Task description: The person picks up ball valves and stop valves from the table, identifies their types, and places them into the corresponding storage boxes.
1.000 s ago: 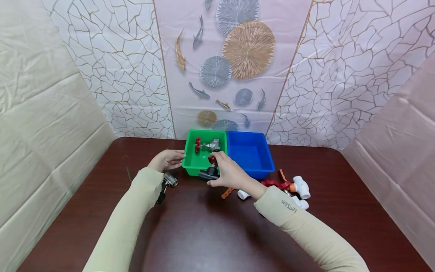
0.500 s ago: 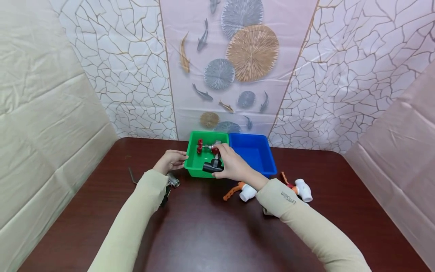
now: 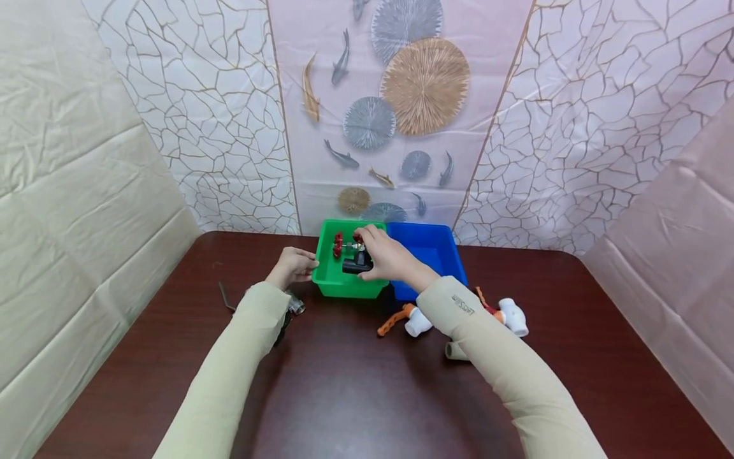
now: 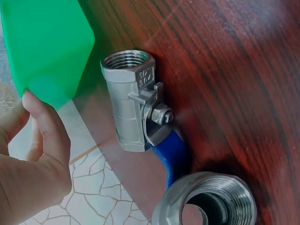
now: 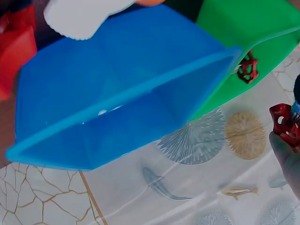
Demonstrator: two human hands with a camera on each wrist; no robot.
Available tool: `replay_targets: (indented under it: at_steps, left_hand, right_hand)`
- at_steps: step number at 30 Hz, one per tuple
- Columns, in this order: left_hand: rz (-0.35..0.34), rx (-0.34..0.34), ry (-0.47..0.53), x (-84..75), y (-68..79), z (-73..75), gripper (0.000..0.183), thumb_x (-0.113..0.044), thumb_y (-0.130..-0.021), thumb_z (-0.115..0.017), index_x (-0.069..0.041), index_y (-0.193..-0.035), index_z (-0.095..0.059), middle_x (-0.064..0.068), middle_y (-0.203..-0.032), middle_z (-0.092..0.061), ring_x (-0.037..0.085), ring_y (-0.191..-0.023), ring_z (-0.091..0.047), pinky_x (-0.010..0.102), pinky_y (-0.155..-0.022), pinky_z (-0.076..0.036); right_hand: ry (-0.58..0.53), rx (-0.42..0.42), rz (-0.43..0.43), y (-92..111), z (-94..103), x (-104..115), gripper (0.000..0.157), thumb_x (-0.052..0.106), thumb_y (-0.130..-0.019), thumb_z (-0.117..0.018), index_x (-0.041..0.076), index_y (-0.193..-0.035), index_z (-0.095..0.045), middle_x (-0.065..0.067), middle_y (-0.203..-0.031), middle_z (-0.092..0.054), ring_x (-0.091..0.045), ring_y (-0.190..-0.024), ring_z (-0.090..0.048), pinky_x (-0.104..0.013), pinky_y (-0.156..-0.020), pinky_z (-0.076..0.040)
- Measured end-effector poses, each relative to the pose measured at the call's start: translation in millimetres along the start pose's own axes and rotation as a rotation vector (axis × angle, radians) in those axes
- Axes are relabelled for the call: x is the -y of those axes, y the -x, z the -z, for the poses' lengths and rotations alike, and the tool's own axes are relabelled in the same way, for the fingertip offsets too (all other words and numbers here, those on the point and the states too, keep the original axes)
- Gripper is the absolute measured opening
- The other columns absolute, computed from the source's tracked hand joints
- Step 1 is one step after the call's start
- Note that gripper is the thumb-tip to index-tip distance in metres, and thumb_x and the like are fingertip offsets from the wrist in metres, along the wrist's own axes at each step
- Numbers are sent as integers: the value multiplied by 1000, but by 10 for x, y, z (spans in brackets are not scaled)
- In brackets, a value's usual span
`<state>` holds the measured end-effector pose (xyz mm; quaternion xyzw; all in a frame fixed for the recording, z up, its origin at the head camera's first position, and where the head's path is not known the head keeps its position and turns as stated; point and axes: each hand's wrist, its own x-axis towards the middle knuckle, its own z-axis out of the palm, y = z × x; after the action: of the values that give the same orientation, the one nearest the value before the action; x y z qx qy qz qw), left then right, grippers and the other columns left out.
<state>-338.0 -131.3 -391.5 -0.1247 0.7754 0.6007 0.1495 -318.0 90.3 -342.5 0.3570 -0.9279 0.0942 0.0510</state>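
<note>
My right hand (image 3: 395,258) grips a black tee-shaped valve (image 3: 355,264) by its red handwheel (image 5: 284,125), inside or just over the green bin (image 3: 350,291). Another valve with a red handwheel (image 3: 338,245) lies in that bin, partly hidden by the hand. My left hand (image 3: 292,266) pinches the bin's left rim between thumb and fingers. In the left wrist view, a steel ball valve (image 4: 126,105) with a blue lever (image 4: 172,154) lies near this hand, beside a threaded steel fitting (image 4: 211,199).
A blue bin (image 3: 421,232) adjoins the green one on the right. In front lie a white valve (image 3: 417,323) with an orange handle (image 3: 392,320), another white valve (image 3: 513,317) and a beige pipe piece (image 3: 455,351). A bent metal rod (image 3: 225,296) lies left. A patterned wall cloth stands behind.
My right hand has carried the black valve farther back and down into the green bin area. The left hand stays at the rim. The view has shifted slightly.
</note>
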Motion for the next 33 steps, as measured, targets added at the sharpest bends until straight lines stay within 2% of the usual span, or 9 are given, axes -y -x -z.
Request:
replay_targets:
  at_steps: [6,8,12,17,20,28,33]
  left_hand:
    - [47,6,7,3,12,41,37,-5,-84,-56,1,-121,-51,2,-71,-52,11,-56,-49,21,-53,-48]
    - [54,1,-15,-11,15,42,36,-5,-84,-56,1,-120,-52,3,-73,-52,11,-56,-50,22,-53,-48]
    - [26,-31,-104,-83,-4,15,31,-5,-83,-57,1,-114,-55,5,-77,-52,15,-60,-53,25,-54,-50]
    - [34,-83,-178,-172,-59,-20,26,-5,-83,-57,0,-108,-57,7,-82,-52,22,-73,-59,33,-66,-53]
    - [53,-85,-191,-187,-67,-24,28,-5,-83,-58,0,-110,-58,7,-81,-53,22,-74,-59,36,-72,-53]
    - [72,-41,-158,-179,2,-16,34,-6,-83,-58,-1,-116,-55,6,-83,-51,18,-67,-54,27,-59,-51]
    - [68,-35,-133,-166,33,-18,31,-6,-84,-57,-1,-115,-55,5,-85,-50,19,-70,-53,27,-59,-50]
  right_hand:
    - [39,61,21,-176,-18,-28,75,40,-70,-69,5,-127,-36,-9,-122,-38,-21,-102,-43,-34,-84,-43]
    - [37,70,8,-218,-15,-40,74,40,-70,-69,5,-127,-37,-9,-121,-38,-21,-100,-44,-35,-83,-43]
    - [56,62,-24,-299,3,-88,74,39,-70,-70,5,-126,-36,-10,-118,-38,-22,-97,-43,-34,-81,-43]
    - [83,54,-14,-419,9,-140,77,41,-69,-70,5,-128,-35,-10,-121,-38,-23,-107,-39,-36,-86,-41]
    - [99,68,1,-484,-12,-159,80,41,-69,-70,4,-130,-34,-10,-124,-37,-24,-112,-37,-37,-90,-39]
    - [168,145,8,-569,-123,-231,79,41,-69,-70,3,-129,-35,-11,-123,-39,-24,-109,-38,-36,-91,-38]
    - [165,167,-24,-603,-177,-270,77,39,-70,-70,4,-128,-34,-11,-122,-38,-23,-106,-36,-35,-88,-39]
